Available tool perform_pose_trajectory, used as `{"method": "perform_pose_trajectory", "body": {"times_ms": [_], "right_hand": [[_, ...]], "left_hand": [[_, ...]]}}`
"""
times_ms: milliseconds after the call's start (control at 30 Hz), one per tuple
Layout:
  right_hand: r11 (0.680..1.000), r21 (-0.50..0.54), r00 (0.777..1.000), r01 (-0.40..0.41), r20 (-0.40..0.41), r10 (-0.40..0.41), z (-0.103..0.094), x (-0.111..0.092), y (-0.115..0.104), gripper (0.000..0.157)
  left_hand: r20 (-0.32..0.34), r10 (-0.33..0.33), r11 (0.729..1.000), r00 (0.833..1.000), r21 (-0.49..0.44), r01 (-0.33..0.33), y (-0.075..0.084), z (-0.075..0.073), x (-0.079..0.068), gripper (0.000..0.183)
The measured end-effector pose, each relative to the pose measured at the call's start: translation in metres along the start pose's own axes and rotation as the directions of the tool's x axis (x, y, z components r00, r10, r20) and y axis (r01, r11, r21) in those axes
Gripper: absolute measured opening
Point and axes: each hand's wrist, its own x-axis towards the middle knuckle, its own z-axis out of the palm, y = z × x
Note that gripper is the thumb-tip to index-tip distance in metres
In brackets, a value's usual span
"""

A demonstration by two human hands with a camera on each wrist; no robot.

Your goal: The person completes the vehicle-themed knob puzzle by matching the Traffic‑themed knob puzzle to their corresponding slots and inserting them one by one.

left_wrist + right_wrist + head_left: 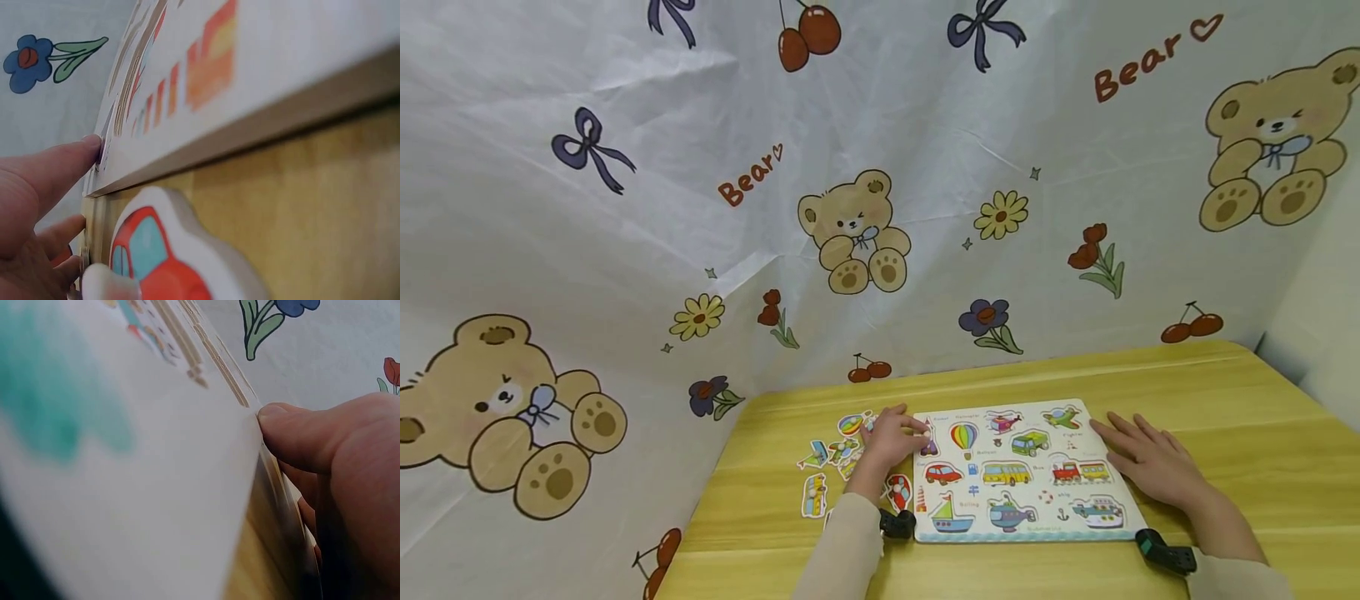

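Observation:
A white board (1028, 467) printed with vehicles lies on the table between both hands. My left hand (891, 440) is at its upper left corner, the thumb (78, 156) touching the face by the purple-and-red rocket picture (929, 440). The other fingers of that hand are off the board, low beside its edge. My right hand (1153, 462) lies spread at the right edge, its thumb (294, 434) against the board's rim and the fingers extended over the table. A red car piece (153, 256) with a knob lies just left of the board.
Several loose vehicle pieces lie left of the board, among them a yellow bus piece (814, 496), a sailboat piece (815, 454) and a balloon piece (851, 425). The wooden table (1240, 400) meets a bear-printed cloth (925, 267) behind.

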Motion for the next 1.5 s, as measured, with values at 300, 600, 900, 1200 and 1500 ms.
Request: {"method": "perform_pose_trajectory", "body": {"times_ms": [300,600,900,1200,1500], "right_hand": [[1.000,0.000,1.000,0.013,0.009,-0.013,0.008,0.004,0.000,0.053],[1.000,0.001,1.000,0.013,0.025,-0.013,0.017,0.001,0.000,0.055],[0.998,-0.024,0.998,0.056,-0.002,-0.056,0.016,0.004,0.004,0.063],[0.999,-0.023,0.999,0.045,0.000,-0.045,0.013,0.005,0.006,0.065],[0.998,-0.026,0.998,0.058,-0.015,-0.058,0.007,0.006,0.009,0.066]], "left_hand": [[0.017,-0.024,1.000,1.000,0.001,0.024,-0.007,-0.001,-0.004,0.005],[0.046,0.032,0.999,0.998,-0.033,-0.030,-0.009,-0.013,-0.018,0.026],[-0.054,0.054,0.980,0.997,-0.189,-0.064,-0.023,-0.052,-0.033,0.034],[-0.141,-0.048,0.986,0.989,-0.165,0.025,-0.055,-0.078,-0.055,0.029],[0.151,0.161,0.986,0.975,0.016,-0.166,-0.075,-0.087,-0.059,0.015]]}}
